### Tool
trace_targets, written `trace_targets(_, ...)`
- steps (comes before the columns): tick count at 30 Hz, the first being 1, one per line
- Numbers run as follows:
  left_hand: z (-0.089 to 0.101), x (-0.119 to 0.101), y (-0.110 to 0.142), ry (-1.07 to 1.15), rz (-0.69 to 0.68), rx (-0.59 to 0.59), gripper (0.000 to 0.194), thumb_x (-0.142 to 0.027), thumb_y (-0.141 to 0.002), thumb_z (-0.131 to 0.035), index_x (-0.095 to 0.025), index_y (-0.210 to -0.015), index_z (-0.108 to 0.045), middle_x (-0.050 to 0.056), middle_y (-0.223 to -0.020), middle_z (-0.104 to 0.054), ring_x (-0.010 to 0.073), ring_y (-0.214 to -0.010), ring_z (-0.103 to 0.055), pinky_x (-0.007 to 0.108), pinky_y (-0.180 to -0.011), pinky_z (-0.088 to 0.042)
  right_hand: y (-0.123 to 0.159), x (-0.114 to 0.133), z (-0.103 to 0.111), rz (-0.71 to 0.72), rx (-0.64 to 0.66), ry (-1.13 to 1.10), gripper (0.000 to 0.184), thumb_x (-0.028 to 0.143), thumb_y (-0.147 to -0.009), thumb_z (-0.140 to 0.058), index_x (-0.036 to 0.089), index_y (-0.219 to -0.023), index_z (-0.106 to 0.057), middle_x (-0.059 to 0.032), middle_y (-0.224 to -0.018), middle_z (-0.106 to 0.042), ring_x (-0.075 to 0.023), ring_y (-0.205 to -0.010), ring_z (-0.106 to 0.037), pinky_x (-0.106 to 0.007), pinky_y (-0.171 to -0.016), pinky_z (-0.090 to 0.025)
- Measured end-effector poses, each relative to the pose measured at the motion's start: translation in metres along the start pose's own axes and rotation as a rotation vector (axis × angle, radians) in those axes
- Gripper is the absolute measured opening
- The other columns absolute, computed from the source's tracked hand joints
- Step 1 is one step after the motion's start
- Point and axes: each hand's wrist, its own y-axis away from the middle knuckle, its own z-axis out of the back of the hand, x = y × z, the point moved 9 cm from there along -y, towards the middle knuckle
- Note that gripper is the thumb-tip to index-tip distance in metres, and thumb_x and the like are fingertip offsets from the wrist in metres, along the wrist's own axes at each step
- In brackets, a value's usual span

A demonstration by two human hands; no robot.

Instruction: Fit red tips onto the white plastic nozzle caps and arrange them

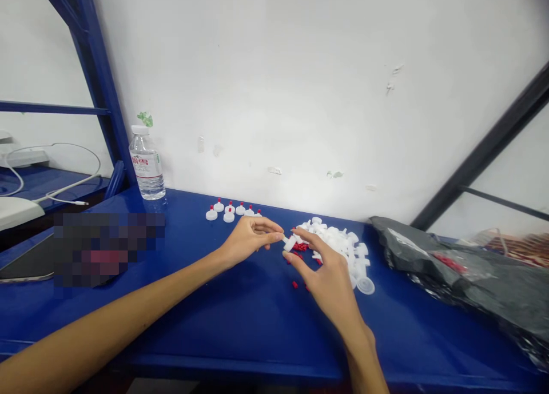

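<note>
- Left hand: thumb and forefinger are brought together at the tips, pinching the narrow stem of a white cap; the other fingers curl loosely alongside. Its forearm comes in from about eight o'clock.
- Right hand: thumb and forefinger are parted, one tip at each side of the cap's wide round end. Whether both tips press on it I cannot tell. Its forearm comes in from about five o'clock.
- The white cap is held between the two hands, above the blue table, near the middle of the view. Its long axis runs from ten to four o'clock, the stem pointing to ten and the broad end to four.
- Take the held cap as the dial's centre, with twelve at the wall. Close by at about three o'clock are red pieces, and past them a heaped pile of white caps.
- At six o'clock a loose red piece lies on the table.
- Toward ten o'clock stands a cluster of red-tipped caps, stems up; farther out that way is an upright water bottle.
- Between three and four o'clock, well apart, lies a dark plastic bag.
</note>
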Motion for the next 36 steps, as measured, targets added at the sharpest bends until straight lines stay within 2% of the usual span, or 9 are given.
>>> trace_targets(3,0.023,-0.003,-0.009,-0.217,-0.057,-0.074,0.033,-0.04,-0.078,-0.077,-0.016,-0.101,-0.075,0.007,-0.089,-0.077,0.0142,-0.062,-0.062,0.025,-0.057,-0.046,0.0,-0.001,0.008,0.006,-0.076,0.008,0.036,0.044,-0.093,-0.065,0.029,-0.126,-0.068,-0.0063,-0.132,-0.07,-0.0295,-0.122,-0.064,-0.049,-0.106,-0.049)
trace_targets(7,0.058,-0.011,-0.015,-0.726,-0.127,-0.205,0.021,-0.027,-0.081,-0.067,-0.023,-0.1,-0.075,0.003,-0.096,-0.079,0.0174,-0.069,-0.065,0.026,-0.061,-0.043,0.0,-0.005,0.015,-0.034,-0.125,-0.012,0.028,0.042,-0.098,-0.058,0.028,-0.12,-0.068,-0.0061,-0.122,-0.073,-0.026,-0.111,-0.068,-0.043,-0.099,-0.053)
trace_targets(9,0.067,-0.011,-0.016,-0.913,-0.107,-0.207,0.017,-0.024,-0.082,-0.063,-0.024,-0.094,-0.075,0.002,-0.095,-0.079,0.0198,-0.074,-0.066,0.028,-0.062,-0.04,0.0,-0.006,0.015,-0.041,-0.131,-0.013,0.027,0.041,-0.099,-0.057,0.027,-0.119,-0.068,-0.0059,-0.12,-0.073,-0.0255,-0.108,-0.069,-0.042,-0.097,-0.053)
trace_targets(12,0.068,-0.009,-0.016,-1.086,-0.086,-0.158,0.017,-0.022,-0.085,-0.059,-0.025,-0.085,-0.076,0.003,-0.09,-0.079,0.0229,-0.078,-0.068,0.029,-0.064,-0.039,0.0,-0.005,0.015,-0.033,-0.133,-0.006,0.026,0.039,-0.099,-0.055,0.027,-0.119,-0.068,-0.0062,-0.119,-0.073,-0.0255,-0.107,-0.069,-0.043,-0.097,-0.053)
trace_targets(19,0.069,0.002,-0.019,-1.161,-0.073,-0.161,0.022,-0.024,-0.091,-0.059,-0.027,-0.1,-0.078,0.005,-0.098,-0.079,0.0276,-0.095,-0.071,0.032,-0.075,-0.046,-0.001,-0.003,0.016,-0.003,-0.139,0.01,0.024,0.035,-0.099,-0.053,0.026,-0.116,-0.068,-0.0074,-0.117,-0.073,-0.0258,-0.104,-0.069,-0.043,-0.095,-0.053)
trace_targets(24,0.072,0.011,-0.024,-1.144,-0.111,-0.167,0.025,-0.026,-0.095,-0.055,-0.026,-0.108,-0.076,0.006,-0.113,-0.077,0.0269,-0.104,-0.069,0.031,-0.08,-0.047,-0.002,-0.002,0.014,0.023,-0.122,0.02,0.021,0.031,-0.099,-0.052,0.026,-0.109,-0.07,-0.006,-0.116,-0.073,-0.025,-0.104,-0.069,-0.042,-0.097,-0.052)
trace_targets(30,0.078,0.012,-0.026,-1.215,-0.132,-0.193,0.028,-0.027,-0.098,-0.05,-0.022,-0.111,-0.075,0.008,-0.119,-0.072,0.0263,-0.104,-0.068,0.031,-0.078,-0.048,-0.001,0.0,0.015,0.041,-0.125,0.041,0.018,0.027,-0.099,-0.052,0.026,-0.104,-0.069,-0.0049,-0.112,-0.073,-0.0239,-0.102,-0.068,-0.039,-0.094,-0.051)
trace_targets(36,0.086,0.017,-0.029,-1.302,-0.125,-0.205,0.033,-0.024,-0.099,-0.046,-0.024,-0.122,-0.07,0.008,-0.123,-0.07,0.0263,-0.108,-0.067,0.03,-0.078,-0.048,-0.003,-0.003,0.023,0.022,-0.154,0.102,0.019,0.029,-0.098,-0.052,0.026,-0.101,-0.071,-0.0048,-0.107,-0.075,-0.0246,-0.1,-0.067,-0.037,-0.089,-0.05)
